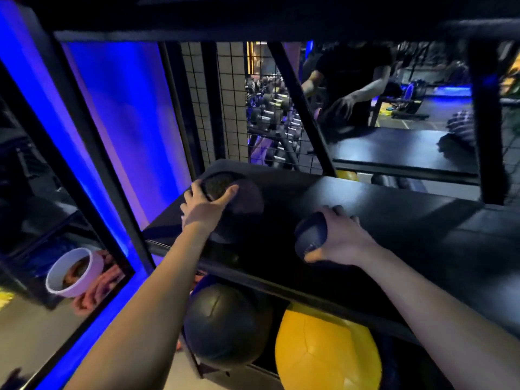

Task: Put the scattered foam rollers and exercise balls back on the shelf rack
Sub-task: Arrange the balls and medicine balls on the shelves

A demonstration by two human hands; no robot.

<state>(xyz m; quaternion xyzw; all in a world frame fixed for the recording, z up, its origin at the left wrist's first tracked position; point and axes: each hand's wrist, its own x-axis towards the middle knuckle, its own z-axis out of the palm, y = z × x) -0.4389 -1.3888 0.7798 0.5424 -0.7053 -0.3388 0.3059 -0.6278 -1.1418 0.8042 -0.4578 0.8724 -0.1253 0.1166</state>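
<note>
Left grip (203,206) clamped on dark roller (246,212) on shelf (388,209), right grip (340,238) clamped round small ball (311,230), black ball (225,325) and yellow ball (326,353) below

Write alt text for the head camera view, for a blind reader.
A person's left hand grips the end of a dark cylindrical foam roller on a black shelf, while the right hand holds a small dark blue ball beside it. On the level below sit a large black ball and a large yellow ball.
</note>
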